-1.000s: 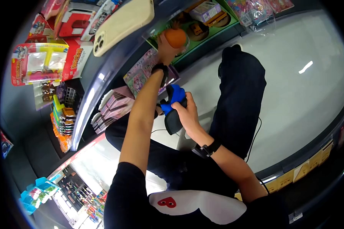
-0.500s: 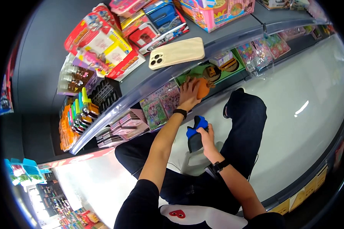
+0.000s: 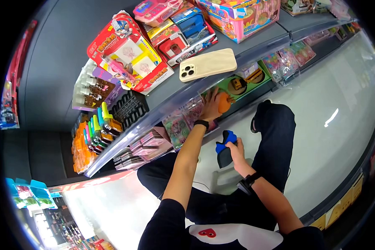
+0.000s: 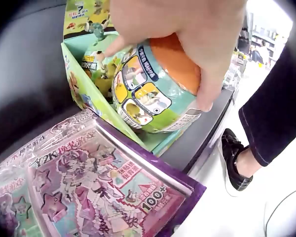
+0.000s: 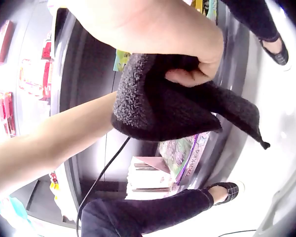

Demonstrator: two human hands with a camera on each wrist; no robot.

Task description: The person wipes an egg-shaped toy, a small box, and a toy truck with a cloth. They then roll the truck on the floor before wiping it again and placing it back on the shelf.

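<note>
In the head view my left hand (image 3: 212, 105) is on a round, orange-topped package (image 3: 224, 102) at the lower shelf. The left wrist view shows that hand (image 4: 180, 22) from above, its fingers and thumb curled round the printed package (image 4: 150, 98), which sits at a green display box (image 4: 79, 86). My right hand (image 3: 238, 155) grips a blue and black cloth piece (image 3: 225, 157) over the floor between the legs. In the right wrist view the hand (image 5: 158, 32) has its thumb on the fuzzy dark cloth (image 5: 153, 111), whose flaps hang loose; its blue part is hidden there.
A cream phone (image 3: 208, 65) lies on the upper shelf beside boxed toys (image 3: 239, 18) and a red-and-white display (image 3: 133, 58). Flat purple-edged packs (image 4: 103, 182) stand beside the green box. A clear plastic rail (image 3: 162, 109) runs along the shelf edge.
The head view has swung, bringing more of the upper shelf into sight. My left hand and the orange-topped package appear smaller than a second ago. Both hands keep their holds.
</note>
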